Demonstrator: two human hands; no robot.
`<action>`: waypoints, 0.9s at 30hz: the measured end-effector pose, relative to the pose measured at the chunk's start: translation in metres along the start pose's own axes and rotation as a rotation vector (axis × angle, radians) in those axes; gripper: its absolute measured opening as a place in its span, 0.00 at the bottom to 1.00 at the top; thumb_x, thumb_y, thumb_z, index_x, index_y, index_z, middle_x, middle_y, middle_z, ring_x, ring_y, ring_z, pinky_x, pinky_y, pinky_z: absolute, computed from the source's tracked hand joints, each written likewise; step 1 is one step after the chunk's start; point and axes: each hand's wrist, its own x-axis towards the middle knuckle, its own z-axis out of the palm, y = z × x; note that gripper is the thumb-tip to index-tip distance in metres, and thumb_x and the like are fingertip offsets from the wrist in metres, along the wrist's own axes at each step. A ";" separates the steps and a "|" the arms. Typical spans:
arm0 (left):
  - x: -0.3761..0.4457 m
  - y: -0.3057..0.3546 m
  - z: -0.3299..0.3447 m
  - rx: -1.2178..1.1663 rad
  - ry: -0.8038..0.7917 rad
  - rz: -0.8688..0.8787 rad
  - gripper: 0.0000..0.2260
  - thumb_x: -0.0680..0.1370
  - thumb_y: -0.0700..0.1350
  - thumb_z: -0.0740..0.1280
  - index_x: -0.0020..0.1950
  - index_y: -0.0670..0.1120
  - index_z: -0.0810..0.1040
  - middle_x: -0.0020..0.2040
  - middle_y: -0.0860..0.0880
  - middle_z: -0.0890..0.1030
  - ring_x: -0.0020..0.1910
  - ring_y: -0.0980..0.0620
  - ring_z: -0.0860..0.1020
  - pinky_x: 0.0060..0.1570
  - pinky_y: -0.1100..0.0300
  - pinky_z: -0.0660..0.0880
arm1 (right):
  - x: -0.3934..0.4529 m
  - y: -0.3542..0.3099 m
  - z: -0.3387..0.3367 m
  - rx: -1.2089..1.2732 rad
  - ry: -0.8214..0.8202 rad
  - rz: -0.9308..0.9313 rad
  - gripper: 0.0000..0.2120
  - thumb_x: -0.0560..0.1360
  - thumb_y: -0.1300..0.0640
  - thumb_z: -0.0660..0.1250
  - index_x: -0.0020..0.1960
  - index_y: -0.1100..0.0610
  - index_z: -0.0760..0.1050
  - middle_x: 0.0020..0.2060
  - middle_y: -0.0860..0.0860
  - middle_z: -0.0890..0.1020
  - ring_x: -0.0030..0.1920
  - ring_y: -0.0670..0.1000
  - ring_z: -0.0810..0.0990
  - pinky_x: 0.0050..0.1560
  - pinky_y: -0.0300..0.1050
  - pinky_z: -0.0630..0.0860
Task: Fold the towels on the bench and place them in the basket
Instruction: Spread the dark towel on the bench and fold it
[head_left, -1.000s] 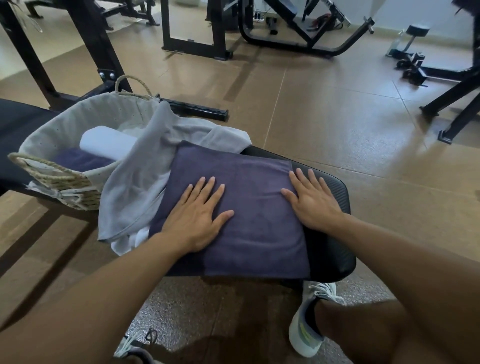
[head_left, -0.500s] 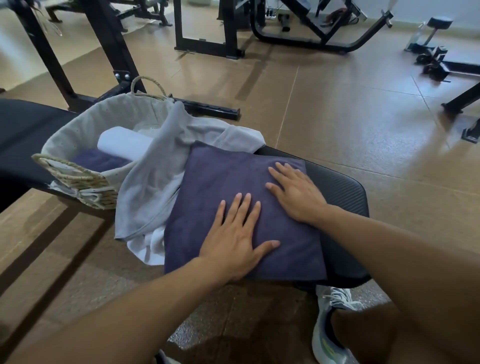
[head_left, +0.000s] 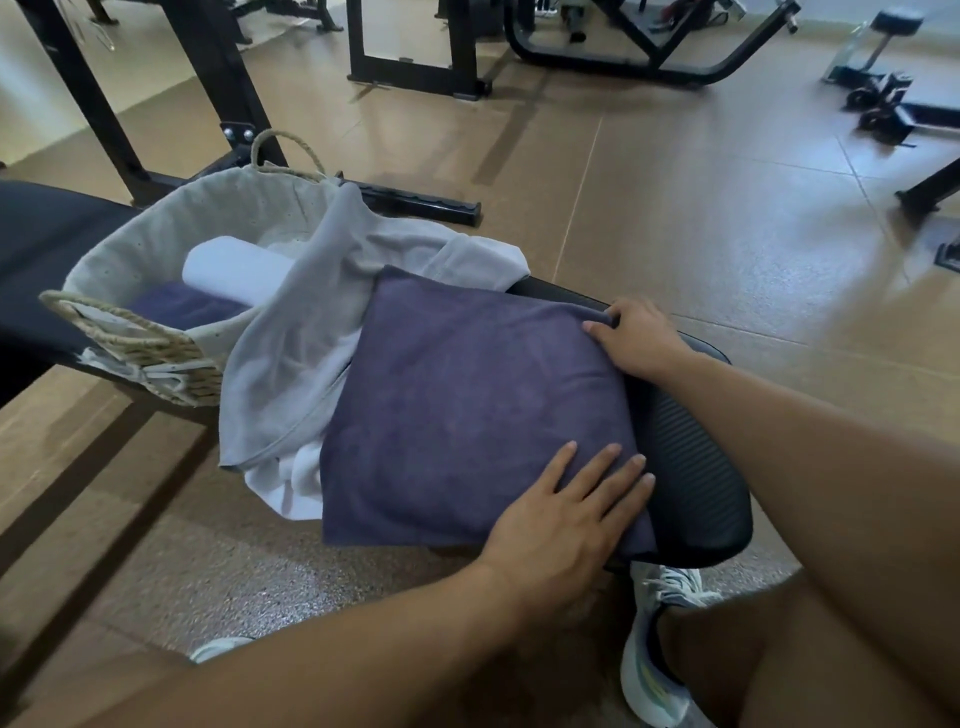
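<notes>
While my left hand (head_left: 566, 514) lies flat with straight fingers on the near right corner of the purple towel (head_left: 467, 410), my right hand (head_left: 636, 338) pinches the far right corner of that same towel between curled fingers. The towel lies on the padded surface (head_left: 691, 467), spread as a flat rectangle directly between and to the left of both hands; I judge it partly folded, with at least one more fold due from the right edge.

Status of work, as judged from the present layout:
- Done: two items sit in the basket (head_left: 130, 343), which stands well to the left of my left hand. One is a rolled white towel (head_left: 228, 267); under it lies a dark purple towel (head_left: 192, 309).
- In hand: the purple towel described above.
- Left: a grey cloth (head_left: 296, 353), unfolded, draped from the basket rim down over the surface edge, just left of the purple towel and partly under it. A white cloth (head_left: 291, 478) hangs below it; I cannot tell whether it is a separate towel or part of the same heap.

Count:
- Baskets: one.
- Towels in the basket: two.
- Towels outside it: one purple, one grey, possibly one white.
- Hands on the work: two.
</notes>
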 end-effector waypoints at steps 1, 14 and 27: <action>-0.001 -0.001 0.000 0.009 0.020 0.015 0.28 0.83 0.48 0.50 0.83 0.45 0.53 0.83 0.45 0.55 0.82 0.45 0.53 0.79 0.44 0.49 | 0.000 0.001 -0.001 0.003 -0.008 -0.007 0.17 0.78 0.41 0.66 0.46 0.55 0.82 0.50 0.54 0.83 0.56 0.59 0.78 0.58 0.56 0.76; -0.008 0.009 -0.061 -1.136 0.426 -0.615 0.12 0.85 0.51 0.61 0.51 0.47 0.82 0.46 0.52 0.85 0.47 0.58 0.81 0.48 0.52 0.78 | -0.048 0.017 -0.071 0.161 0.189 0.234 0.11 0.72 0.52 0.69 0.54 0.51 0.76 0.48 0.52 0.81 0.51 0.57 0.79 0.53 0.52 0.78; -0.044 -0.067 -0.093 -1.608 0.443 -1.088 0.10 0.82 0.49 0.67 0.50 0.46 0.86 0.45 0.49 0.88 0.43 0.50 0.85 0.39 0.56 0.78 | -0.096 -0.006 -0.085 0.182 0.041 0.044 0.23 0.80 0.40 0.64 0.69 0.52 0.72 0.51 0.49 0.80 0.55 0.52 0.78 0.58 0.50 0.73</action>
